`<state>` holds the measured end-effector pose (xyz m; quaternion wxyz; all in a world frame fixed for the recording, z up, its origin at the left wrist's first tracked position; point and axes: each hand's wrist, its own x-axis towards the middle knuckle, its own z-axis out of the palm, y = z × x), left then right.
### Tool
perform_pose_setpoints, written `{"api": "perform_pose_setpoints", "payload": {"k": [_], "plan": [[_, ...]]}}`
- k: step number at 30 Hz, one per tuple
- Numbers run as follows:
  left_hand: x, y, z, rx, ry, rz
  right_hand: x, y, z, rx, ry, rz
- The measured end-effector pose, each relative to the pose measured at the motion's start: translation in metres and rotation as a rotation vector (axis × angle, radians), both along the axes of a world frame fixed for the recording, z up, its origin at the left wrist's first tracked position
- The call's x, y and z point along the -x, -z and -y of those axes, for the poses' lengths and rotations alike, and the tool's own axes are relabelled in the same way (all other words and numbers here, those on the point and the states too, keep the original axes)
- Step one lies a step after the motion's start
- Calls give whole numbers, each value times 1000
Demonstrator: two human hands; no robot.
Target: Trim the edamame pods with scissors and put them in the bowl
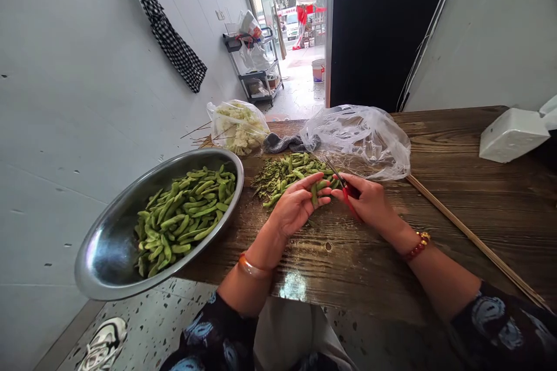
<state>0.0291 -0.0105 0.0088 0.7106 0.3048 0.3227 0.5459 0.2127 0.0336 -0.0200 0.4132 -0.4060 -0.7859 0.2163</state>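
Note:
My left hand (297, 204), palm up, has its fingers curled around green soybean pods (317, 190); how many it holds I cannot tell. Close to its fingertips, my right hand (365, 200) grips red-handled scissors (348, 200), whose dark blades point up and to the left, near the pods. Just beyond both hands lies a heap of soybean pods and small trimmings (282, 173) on the wooden table. To the left, a large oval-looking steel bowl (104, 255) contains many green pods (185, 214) and reaches past the table's edge.
Behind the heap sit a bag of cauliflower (238, 127), a dark grey cloth (285, 143) and a crumpled clear plastic bag (359, 136). Long thin sticks (474, 237) lie along the right side of the table (452, 151). A white box (513, 134) stands at the far right.

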Motion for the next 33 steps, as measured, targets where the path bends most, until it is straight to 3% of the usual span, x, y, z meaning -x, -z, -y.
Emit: {"api": "perform_pose_setpoints", "payload": {"k": [8,16,26,33], "plan": [[-1,2,-2,-30,-58,50,5,-4,10,-4,0,-25],[-23,4,3,-27,-33,97,19,1,18,-43,-67,-55],[-15,9,-2,40,-81,151,18,0,20,132,-54,-145],[-14,9,0,16,-175,-84,17,-5,18,364,-94,-404]]}}
